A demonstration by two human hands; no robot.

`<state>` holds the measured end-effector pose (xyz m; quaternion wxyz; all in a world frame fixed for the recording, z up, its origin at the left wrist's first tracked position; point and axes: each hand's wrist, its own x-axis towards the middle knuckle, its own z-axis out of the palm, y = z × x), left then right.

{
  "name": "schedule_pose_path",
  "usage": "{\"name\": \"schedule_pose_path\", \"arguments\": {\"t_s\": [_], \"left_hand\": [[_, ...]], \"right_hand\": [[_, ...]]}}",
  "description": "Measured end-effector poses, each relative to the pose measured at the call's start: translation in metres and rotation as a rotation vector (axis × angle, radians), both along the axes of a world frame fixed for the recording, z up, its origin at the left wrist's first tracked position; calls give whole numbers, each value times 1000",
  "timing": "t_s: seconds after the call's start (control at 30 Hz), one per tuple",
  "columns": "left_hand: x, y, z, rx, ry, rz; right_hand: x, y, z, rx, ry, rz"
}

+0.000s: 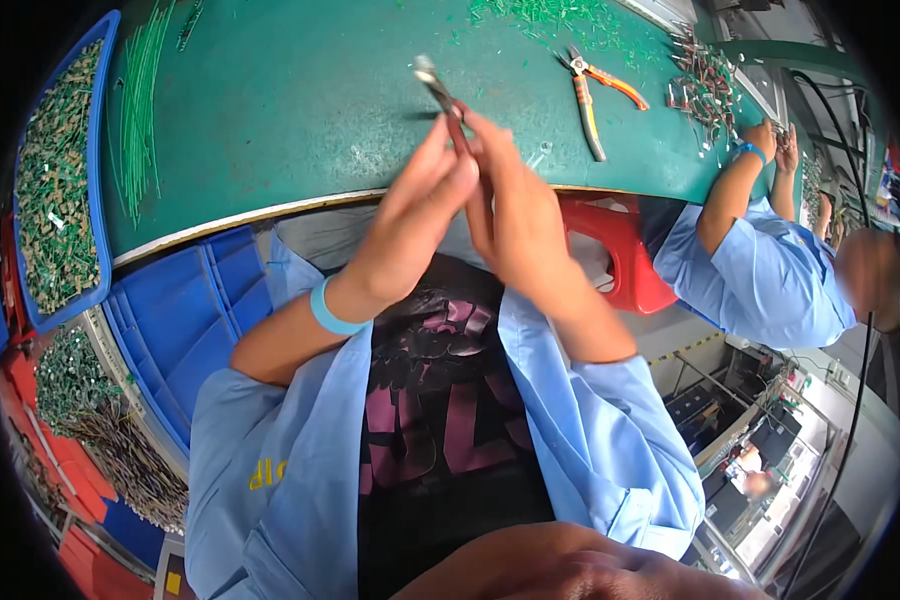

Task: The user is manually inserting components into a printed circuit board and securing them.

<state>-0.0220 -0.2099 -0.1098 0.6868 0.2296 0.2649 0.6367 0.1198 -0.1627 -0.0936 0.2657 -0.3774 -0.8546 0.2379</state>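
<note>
In front of my chest, above the near edge of the green table [270, 120], my two hands meet at the fingertips. My left hand [410, 205], with a light-blue band at the wrist, is closed around a slim part [436, 86]. The part is dark, with a pale shiny tip pointing up and to the left, and motion smears it. My right hand [520, 205] is closed on the same part from the other side. The part's lower end is hidden between the fingers. Orange-and-grey cutting pliers [585, 90] lie with handles apart, right of my hands.
Green wires [142, 110] lie at the left beside a blue tray [100, 180] of small parts. Green bits [560, 20] are scattered at the back, and a heap of leaded parts [705, 85] sits at the right. A co-worker [760, 260] works near a red stool [630, 260].
</note>
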Motion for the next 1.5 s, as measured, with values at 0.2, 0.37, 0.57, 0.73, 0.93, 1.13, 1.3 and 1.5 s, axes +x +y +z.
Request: {"name": "schedule_pose_path", "arguments": {"t_s": [0.2, 0.37, 0.57, 0.73, 0.93, 1.13, 1.3, 1.5], "left_hand": [[-15, -52, -27, -58, 351, -286], [-36, -73, -74, -262, 269, -442], [-40, -52, -73, -201, 314, -510], [-40, -45, -91, -52, 376, -524], [-75, -46, -143, 274, 1096, -504], [-99, -28, -230, 35, 1311, -552], [-79, -25, -209, 141, 1239, -623], [-60, -22, -173, 207, 1149, -649]], "right_hand": [[22, -40, -21, -49, -319, 57], [19, -17, -35, -53, -327, 26], [4, 82, -49, 136, -155, -70], [0, 111, -34, 264, -197, -115], [28, 5, -27, 184, -264, 37], [30, 29, -48, 88, -198, -12], [13, 98, -54, 149, -105, -85], [40, 7, -31, 242, -204, 48]]}}
